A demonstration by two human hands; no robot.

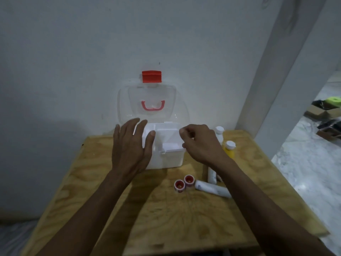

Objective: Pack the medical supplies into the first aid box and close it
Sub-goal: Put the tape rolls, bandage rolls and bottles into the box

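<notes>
I see the first aid box (166,156) standing open at the far edge of the plywood table (110,200), right between my two hands. Its clear lid (147,100) is tipped back upright against the wall (73,61), with the red latch (151,76) at the top and the pink carry handle (153,105) showing through the plastic. Inside the white base a divided tray (166,137) sits at the top; its compartments look bare, though glare washes out detail.

My left hand (130,146) lies flat against the box's left side, fingers spread and straight, thumb reaching over the rim onto the tray; it grips nothing. My right hand (200,143) hovers just past the box's right edge with the fingers loosely curled inward, thumb and forefinger near each other; I cannot tell whether anything small is pinched there, and I see nothing in it.

Just beyond my right hand stand two bottles: a white bottle (219,133) farther off and a yellow bottle (228,149) with a white cap nearer, partly hidden by my wrist. Under my right forearm lie two white bandage rolls (212,189), one pointing away from me and one lying across, their ends close together. Beside them, toward my left hand, two small red-rimmed tape rolls (183,182) sit touching each other on the wood, in front of the box.
</notes>
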